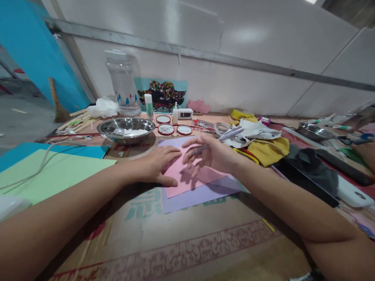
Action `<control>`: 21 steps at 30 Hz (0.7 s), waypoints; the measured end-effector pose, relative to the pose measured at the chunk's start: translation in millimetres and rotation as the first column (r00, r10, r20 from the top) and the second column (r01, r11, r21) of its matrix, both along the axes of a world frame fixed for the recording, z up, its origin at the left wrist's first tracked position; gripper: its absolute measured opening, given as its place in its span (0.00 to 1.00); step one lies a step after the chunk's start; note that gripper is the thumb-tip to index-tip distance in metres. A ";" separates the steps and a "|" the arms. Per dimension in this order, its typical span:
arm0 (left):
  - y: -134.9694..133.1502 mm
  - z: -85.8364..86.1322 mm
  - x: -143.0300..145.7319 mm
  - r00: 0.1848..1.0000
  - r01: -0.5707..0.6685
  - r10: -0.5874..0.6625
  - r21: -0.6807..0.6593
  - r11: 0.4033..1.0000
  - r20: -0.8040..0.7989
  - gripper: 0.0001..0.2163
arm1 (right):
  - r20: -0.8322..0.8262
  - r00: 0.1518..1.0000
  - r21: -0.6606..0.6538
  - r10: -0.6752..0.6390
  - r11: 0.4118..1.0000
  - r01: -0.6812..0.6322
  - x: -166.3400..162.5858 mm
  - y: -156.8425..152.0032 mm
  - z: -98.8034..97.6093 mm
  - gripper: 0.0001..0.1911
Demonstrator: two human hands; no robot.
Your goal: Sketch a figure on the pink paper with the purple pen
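A pink sheet of paper (175, 190) lies on top of a larger lavender sheet (175, 205), both on flattened cardboard. My left hand (155, 166) rests on the left edge of the pink sheet, fingers stretched and thumb apart, holding nothing. Over the same sheet my right hand (212, 154) holds a pen (231, 134), its back end pointing up and to the right. The fingers are somewhat blurred, and the pen's tip is hard to make out. A shadow of the hand falls on the pink paper.
Behind the sheets are a steel bowl (125, 130), small red-rimmed dishes (166, 129), a glue stick (148, 106), a glue bottle (175, 115) and a water jug (124, 84). Green card (58, 171) lies left; yellow cloth (269, 151) and a white phone (353, 191) lie right.
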State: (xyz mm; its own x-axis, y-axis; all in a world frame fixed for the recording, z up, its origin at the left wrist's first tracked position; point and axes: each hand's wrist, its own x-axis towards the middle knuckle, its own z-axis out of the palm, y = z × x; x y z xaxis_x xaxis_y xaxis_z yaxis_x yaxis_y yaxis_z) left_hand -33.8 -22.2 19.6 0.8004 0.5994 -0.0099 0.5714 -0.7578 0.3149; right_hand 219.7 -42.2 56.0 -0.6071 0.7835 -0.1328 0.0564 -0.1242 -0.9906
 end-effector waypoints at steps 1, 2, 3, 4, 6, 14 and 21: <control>0.2 -0.4 0.0 1.000 -0.008 0.008 -0.001 1.000 0.000 0.47 | -0.018 0.999 -0.093 0.036 0.995 -0.037 -8.5 -5.9 -4.4 0.23; 0.2 -0.4 0.0 1.000 -0.017 0.017 -0.003 1.000 -0.002 0.49 | -0.041 0.999 -0.112 0.006 0.994 -0.010 -14.6 -9.6 -9.4 0.20; 0.1 0.1 0.1 1.000 -0.024 0.024 -0.006 1.000 -0.007 0.50 | -0.071 0.994 -0.051 -0.079 0.996 0.075 -18.0 -11.2 -14.5 0.16; -0.1 0.8 0.1 0.999 -0.030 0.030 -0.009 1.000 -0.014 0.50 | -0.097 0.986 0.028 -0.138 0.990 0.141 -18.9 -11.3 -18.9 0.14; -0.2 2.3 0.2 0.999 -0.033 0.032 -0.018 0.999 -0.039 0.51 | -0.119 0.969 0.206 -0.215 0.950 0.236 -15.4 -9.1 -24.7 0.14; 2.5 0.4 2.2 0.996 -0.042 0.040 -0.024 0.999 -0.084 0.53 | 0.131 0.962 0.358 -0.242 0.916 0.181 -20.2 -13.3 -25.4 0.13; 2.3 2.5 3.8 0.996 -0.037 0.036 -0.012 0.999 -0.088 0.52 | 0.206 0.890 0.478 -0.407 0.835 0.272 -29.6 -8.6 -35.1 0.14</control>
State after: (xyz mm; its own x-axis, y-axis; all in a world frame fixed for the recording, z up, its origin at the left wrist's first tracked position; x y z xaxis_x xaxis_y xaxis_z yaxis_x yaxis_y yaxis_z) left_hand -30.0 -19.9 22.0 0.7738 0.6274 -0.0873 0.6243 -0.7321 0.2726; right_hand 190.1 -50.7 21.0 -0.2786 0.9506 0.1366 0.3797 0.2397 -0.8935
